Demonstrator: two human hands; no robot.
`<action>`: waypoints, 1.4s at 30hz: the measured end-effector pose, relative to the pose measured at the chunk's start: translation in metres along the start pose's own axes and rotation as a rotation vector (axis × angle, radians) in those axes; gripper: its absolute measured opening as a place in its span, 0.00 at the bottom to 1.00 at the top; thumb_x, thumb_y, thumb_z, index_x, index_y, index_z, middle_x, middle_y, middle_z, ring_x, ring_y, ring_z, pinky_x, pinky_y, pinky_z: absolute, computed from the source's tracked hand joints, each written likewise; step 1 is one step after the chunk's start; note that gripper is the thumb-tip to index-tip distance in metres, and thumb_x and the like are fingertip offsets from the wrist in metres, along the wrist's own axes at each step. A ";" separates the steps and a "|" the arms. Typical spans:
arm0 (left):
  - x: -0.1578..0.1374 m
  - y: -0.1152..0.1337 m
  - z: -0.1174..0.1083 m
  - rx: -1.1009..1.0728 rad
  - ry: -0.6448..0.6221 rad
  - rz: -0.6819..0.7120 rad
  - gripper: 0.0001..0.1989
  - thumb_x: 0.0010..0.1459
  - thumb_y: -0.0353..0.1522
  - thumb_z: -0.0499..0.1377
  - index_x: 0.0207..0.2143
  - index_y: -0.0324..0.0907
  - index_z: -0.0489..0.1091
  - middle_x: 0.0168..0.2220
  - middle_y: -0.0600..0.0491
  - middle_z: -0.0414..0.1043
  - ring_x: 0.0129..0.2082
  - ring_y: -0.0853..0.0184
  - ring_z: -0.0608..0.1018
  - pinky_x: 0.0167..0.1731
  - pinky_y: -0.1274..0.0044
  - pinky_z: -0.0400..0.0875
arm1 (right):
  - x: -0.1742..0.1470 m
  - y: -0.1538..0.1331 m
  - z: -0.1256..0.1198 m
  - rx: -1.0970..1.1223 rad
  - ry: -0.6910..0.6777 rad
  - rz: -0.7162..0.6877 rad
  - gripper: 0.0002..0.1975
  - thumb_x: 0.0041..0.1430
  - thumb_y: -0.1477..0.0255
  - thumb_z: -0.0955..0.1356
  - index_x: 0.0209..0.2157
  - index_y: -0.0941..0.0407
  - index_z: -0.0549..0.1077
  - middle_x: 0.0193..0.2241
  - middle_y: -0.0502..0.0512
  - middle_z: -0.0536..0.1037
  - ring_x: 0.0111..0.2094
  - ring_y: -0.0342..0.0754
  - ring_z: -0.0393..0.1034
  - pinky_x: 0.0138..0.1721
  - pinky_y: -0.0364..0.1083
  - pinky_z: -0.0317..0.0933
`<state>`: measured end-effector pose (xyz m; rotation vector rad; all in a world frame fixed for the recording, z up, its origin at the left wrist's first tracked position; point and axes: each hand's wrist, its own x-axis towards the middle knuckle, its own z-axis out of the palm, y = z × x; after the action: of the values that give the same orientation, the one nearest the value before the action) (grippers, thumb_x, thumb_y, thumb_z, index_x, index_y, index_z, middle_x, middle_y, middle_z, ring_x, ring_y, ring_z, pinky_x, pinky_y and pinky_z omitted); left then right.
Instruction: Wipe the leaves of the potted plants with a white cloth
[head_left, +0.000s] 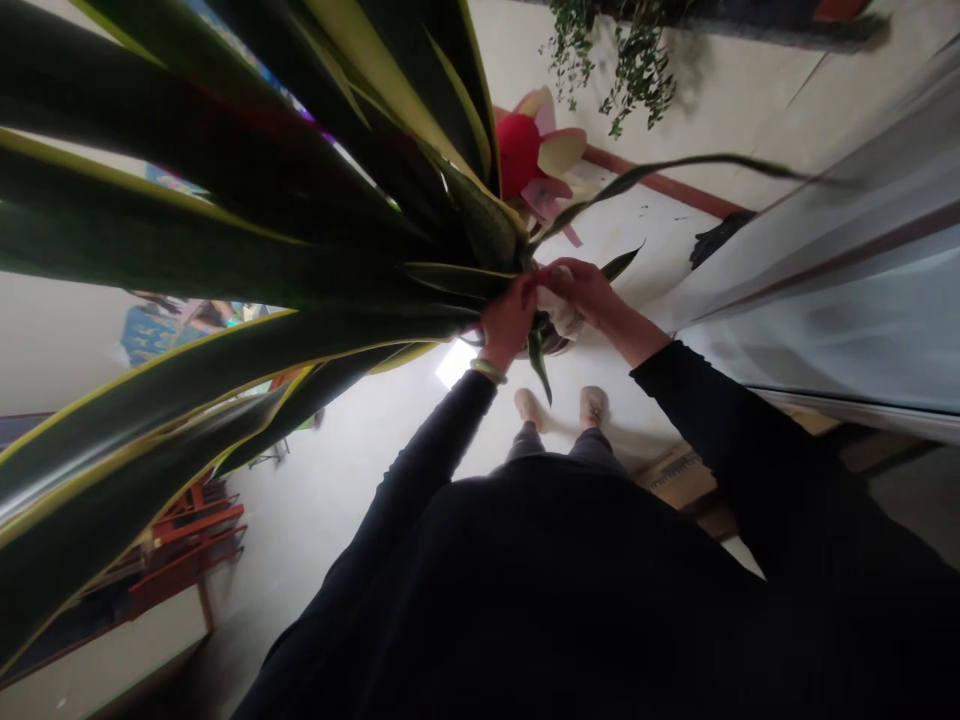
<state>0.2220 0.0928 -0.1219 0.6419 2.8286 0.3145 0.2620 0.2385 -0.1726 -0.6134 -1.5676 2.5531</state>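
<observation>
A large snake plant (352, 270) with dark green, yellow-edged leaves fills the upper left, and its leaf bases meet near my hands. My left hand (508, 318), with a pale bracelet at the wrist, is closed with fingertips pinched at the lower end of a small leaf (457, 279). Right beside it, fingertips almost touching, my right hand (586, 290) is closed on a crumpled whitish cloth (561, 314). A thin, curled leaf (660, 168) stretches to the right above my hands. The pot below is mostly hidden by the hands and leaves.
A red-centred flower decoration (521, 155) stands just behind the plant. Trailing greenery (637, 70) hangs at the top. Along the right runs a pale curtain or glass panel (847, 290). Red-brown wooden furniture (187, 545) is at lower left. My feet (592, 403) stand on the light floor.
</observation>
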 end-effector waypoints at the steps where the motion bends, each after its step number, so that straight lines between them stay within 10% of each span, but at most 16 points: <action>1: 0.001 0.000 -0.001 -0.001 -0.006 -0.017 0.16 0.80 0.36 0.53 0.63 0.50 0.75 0.59 0.54 0.84 0.54 0.60 0.83 0.55 0.70 0.73 | 0.000 0.003 0.000 -0.067 0.013 -0.067 0.06 0.59 0.70 0.77 0.32 0.53 0.78 0.30 0.49 0.81 0.34 0.46 0.74 0.42 0.47 0.71; 8: 0.005 0.001 -0.002 -0.053 0.019 -0.023 0.15 0.80 0.37 0.53 0.60 0.46 0.74 0.56 0.49 0.85 0.53 0.59 0.83 0.53 0.71 0.73 | 0.006 0.022 0.001 -0.438 0.066 -0.457 0.04 0.63 0.67 0.73 0.39 0.50 0.80 0.42 0.55 0.86 0.46 0.54 0.79 0.56 0.55 0.73; 21: -0.003 -0.011 0.004 -0.072 0.042 0.015 0.17 0.81 0.36 0.53 0.65 0.48 0.74 0.62 0.54 0.83 0.57 0.64 0.84 0.61 0.72 0.77 | 0.004 0.002 0.004 -0.788 -0.007 -0.377 0.04 0.70 0.67 0.68 0.43 0.51 0.76 0.47 0.60 0.82 0.50 0.60 0.74 0.57 0.58 0.68; 26: -0.001 -0.016 0.007 -0.059 0.066 0.170 0.22 0.82 0.35 0.48 0.70 0.50 0.71 0.70 0.57 0.75 0.66 0.63 0.78 0.70 0.68 0.70 | -0.001 0.001 0.010 -0.764 0.055 -0.324 0.02 0.68 0.68 0.69 0.40 0.51 0.74 0.43 0.59 0.81 0.49 0.60 0.74 0.54 0.56 0.67; 36: 0.003 0.004 -0.002 0.024 0.008 -0.017 0.18 0.82 0.35 0.49 0.64 0.49 0.73 0.61 0.56 0.83 0.55 0.65 0.81 0.58 0.73 0.71 | -0.013 0.006 0.017 -0.549 0.140 -0.274 0.01 0.65 0.70 0.69 0.38 0.51 0.74 0.44 0.58 0.83 0.50 0.58 0.77 0.60 0.56 0.67; 42: 0.003 0.003 -0.003 0.015 0.010 -0.033 0.14 0.81 0.34 0.51 0.59 0.45 0.74 0.56 0.49 0.84 0.51 0.62 0.83 0.52 0.73 0.73 | -0.005 0.010 0.023 -0.144 0.158 0.053 0.08 0.63 0.66 0.73 0.32 0.49 0.72 0.32 0.50 0.79 0.39 0.51 0.75 0.47 0.48 0.72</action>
<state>0.2201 0.0967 -0.1189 0.5983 2.8507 0.2914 0.2592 0.2127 -0.1709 -0.8597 -1.7118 2.3749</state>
